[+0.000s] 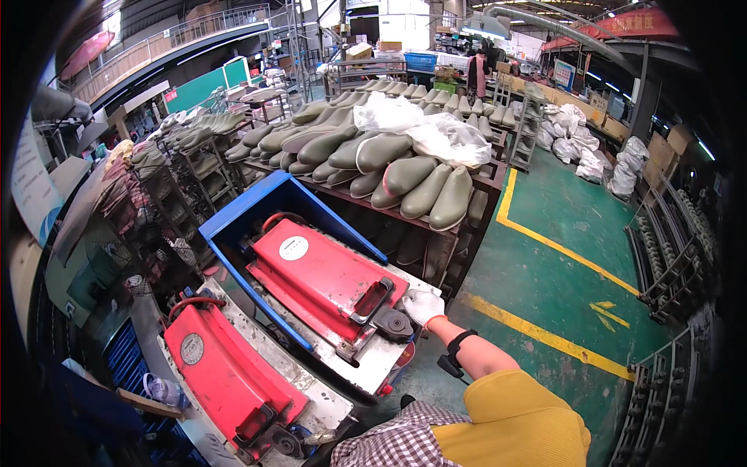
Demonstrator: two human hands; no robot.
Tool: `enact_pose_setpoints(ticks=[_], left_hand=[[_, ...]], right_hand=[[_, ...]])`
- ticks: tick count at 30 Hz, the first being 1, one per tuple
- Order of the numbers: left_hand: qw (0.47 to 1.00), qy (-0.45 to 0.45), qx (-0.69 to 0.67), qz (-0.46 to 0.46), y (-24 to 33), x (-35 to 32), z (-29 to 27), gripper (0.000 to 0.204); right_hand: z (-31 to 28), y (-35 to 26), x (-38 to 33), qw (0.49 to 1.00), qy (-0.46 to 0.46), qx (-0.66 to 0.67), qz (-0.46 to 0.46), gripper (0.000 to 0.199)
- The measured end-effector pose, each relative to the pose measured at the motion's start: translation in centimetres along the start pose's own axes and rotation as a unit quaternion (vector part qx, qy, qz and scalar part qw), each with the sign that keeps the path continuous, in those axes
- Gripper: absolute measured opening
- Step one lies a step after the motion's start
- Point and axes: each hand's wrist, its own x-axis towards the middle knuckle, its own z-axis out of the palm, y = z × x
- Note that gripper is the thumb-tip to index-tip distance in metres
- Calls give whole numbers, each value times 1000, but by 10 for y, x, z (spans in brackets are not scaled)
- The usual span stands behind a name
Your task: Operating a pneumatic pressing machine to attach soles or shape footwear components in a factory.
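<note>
My right hand (424,308), in a white glove, is at the right corner of a pale metal machine bed (366,373). Its fingers look curled in, and whatever they grip is hidden. Right beside it are a round black knob (394,324) and the black-framed handle opening (372,300) of a red machine cover (319,268). That cover lies lowered inside a blue guard frame (245,204). A second red cover (226,370), also lowered, is at the lower left with its own black knob (288,442). My left hand is out of sight.
Many olive-green boots (426,191) lie on a rack beyond the machine, partly under clear plastic sheeting (447,138). A clear plastic jug (163,389) is at the lower left. Metal racks (669,249) line the right. Yellow lines (545,340) mark the green floor. A person (477,76) stands far back.
</note>
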Motion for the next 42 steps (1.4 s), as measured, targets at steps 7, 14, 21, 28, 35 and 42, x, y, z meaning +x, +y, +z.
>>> enact_pose_setpoints(ticks=[7, 14, 21, 28, 35, 42], left_hand=[[1000, 6, 6, -18, 13, -5, 15, 29], [999, -1, 11, -46, 27, -8, 32, 29], [997, -8, 79, 26, 32, -14, 50, 32], [959, 204, 187, -70, 43, -55, 75, 32], [641, 648, 260, -319, 5, -137, 99, 38], [511, 446, 512, -527, -63, -195, 69, 35]], right_hand=[[4, 2, 1, 1000, 17, -10, -14, 44], [8, 4, 3, 999, 29, -15, -5, 41], [8, 4, 4, 999, 30, -5, 8, 41], [16, 11, 13, 997, 44, -48, 30, 42], [27, -22, -46, 928, 302, 199, -91, 22], [64, -138, -197, 837, -247, 260, -414, 38]])
